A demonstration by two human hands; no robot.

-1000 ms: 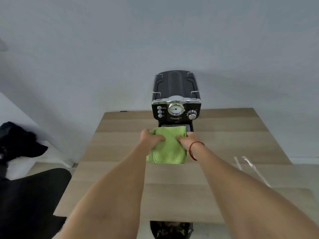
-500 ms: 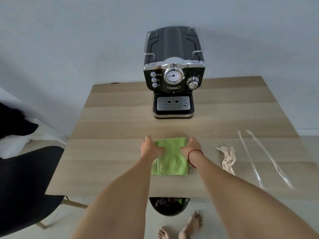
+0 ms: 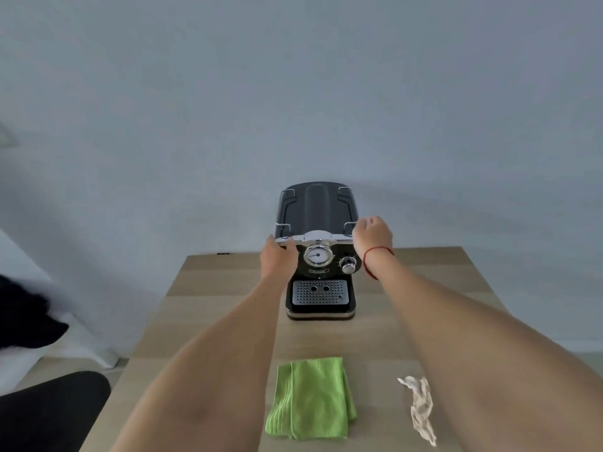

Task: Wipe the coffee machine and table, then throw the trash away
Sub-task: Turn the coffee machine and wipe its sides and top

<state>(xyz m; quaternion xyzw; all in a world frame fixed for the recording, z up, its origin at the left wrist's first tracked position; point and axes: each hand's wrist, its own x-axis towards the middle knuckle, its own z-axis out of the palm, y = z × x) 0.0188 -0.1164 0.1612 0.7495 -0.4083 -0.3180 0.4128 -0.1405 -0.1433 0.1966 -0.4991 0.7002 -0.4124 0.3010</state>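
Observation:
A black and chrome coffee machine (image 3: 318,207) stands at the far middle of the wooden table (image 3: 225,308), against the wall. My left hand (image 3: 279,257) grips its left front corner, thumb over the chrome edge. My right hand (image 3: 373,234), with a red string at the wrist, curls round its upper right corner by the rail. A folded green cloth (image 3: 310,399) lies flat on the table near me, between my forearms, with no hand on it. A crumpled paper scrap (image 3: 421,409) lies to the right of the cloth.
A black chair seat (image 3: 49,412) sits at the table's near left. Further left, a dark object (image 3: 23,321) rests on something white. A pale wall rises right behind the machine.
Both hands let go of the green cloth, which stays on the near table, and reached forward onto the two sides of the coffee machine. The view tilted up.

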